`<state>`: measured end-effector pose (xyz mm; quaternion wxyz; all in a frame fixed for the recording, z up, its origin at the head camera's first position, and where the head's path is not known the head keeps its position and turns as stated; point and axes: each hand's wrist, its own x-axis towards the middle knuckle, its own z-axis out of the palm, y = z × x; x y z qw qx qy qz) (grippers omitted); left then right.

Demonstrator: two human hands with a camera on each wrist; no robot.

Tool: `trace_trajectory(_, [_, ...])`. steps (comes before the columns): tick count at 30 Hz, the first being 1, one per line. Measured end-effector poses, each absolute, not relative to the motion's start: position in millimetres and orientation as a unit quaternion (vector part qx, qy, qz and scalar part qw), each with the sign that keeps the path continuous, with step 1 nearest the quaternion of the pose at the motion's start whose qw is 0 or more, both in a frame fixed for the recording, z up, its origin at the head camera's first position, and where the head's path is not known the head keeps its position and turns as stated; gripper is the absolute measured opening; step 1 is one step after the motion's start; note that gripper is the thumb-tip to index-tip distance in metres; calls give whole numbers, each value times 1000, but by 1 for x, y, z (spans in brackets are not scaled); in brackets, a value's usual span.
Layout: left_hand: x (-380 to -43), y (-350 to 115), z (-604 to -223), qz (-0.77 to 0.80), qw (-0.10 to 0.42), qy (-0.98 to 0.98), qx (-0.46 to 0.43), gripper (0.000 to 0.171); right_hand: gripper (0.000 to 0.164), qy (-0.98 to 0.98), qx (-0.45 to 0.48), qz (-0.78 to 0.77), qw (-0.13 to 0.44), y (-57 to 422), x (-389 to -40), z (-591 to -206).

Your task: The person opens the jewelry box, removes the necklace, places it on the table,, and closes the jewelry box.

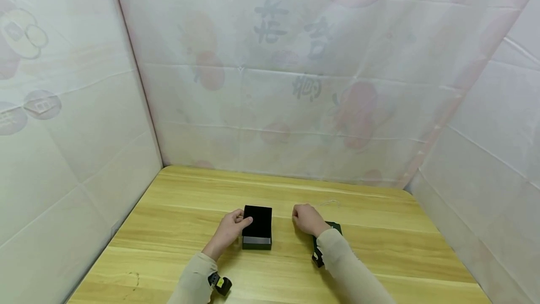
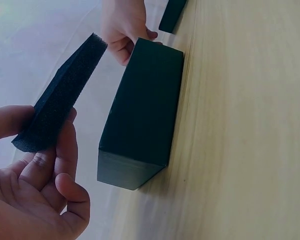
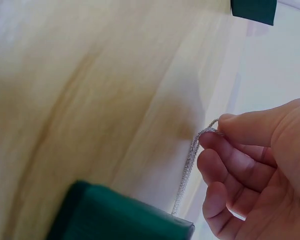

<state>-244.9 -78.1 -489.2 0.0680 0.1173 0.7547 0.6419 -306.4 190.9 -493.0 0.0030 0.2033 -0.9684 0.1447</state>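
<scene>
My left hand (image 1: 229, 229) pinches a black foam pad (image 2: 65, 95) between thumb and fingers. The pad is tilted over the open dark green box (image 1: 256, 245), which stands on the table and shows a pale inner wall in the head view. To the right of the box, my right hand (image 3: 255, 165) pinches a fine silver chain (image 3: 186, 170) between thumb and index finger. Its other fingers are loosely curled, and the chain runs down behind a green box part (image 3: 120, 215). That part lies partly hidden under my right forearm in the head view.
The wooden table (image 1: 190, 191) is enclosed by printed white cloth walls (image 1: 253, 107) at the back and sides. A dark camera (image 1: 221, 284) is strapped at my left wrist. Small dark marks (image 1: 134, 280) show on the table's front left.
</scene>
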Motion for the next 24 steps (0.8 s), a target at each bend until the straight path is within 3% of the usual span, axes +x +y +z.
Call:
trace_trajectory(14, [-245, -79, -488, 642, 67, 754, 119, 28, 6, -956, 237, 174, -2, 194, -305, -491])
trace_trajectory(24, [-244, -78, -489, 645, 64, 752, 123, 28, 18, -954, 213, 209, -6, 189, -300, -485])
